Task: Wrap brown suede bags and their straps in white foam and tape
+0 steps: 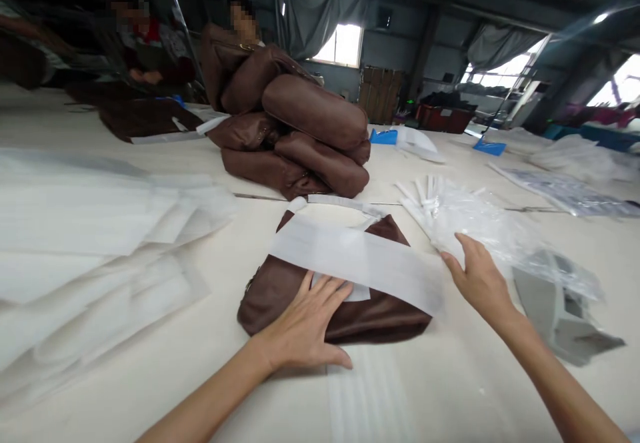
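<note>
Got a brown bag (360, 319) lying on the worktop (225, 396), between loose white sheets (100, 216) to the left and clear plastic (495, 229) to the right, with a pile of brown bags (300, 123) just behind. Got the left hand (305, 323) laid flat on the bag, fingers spread, near the white strip (360, 253) across it. Got the right hand (480, 279) past the bag's right edge, thumb and fingers wide apart, close to the plastic.

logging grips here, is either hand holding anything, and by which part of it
Nothing is held: the left hand lies spread over the brown bag; the right hand is open.
</note>
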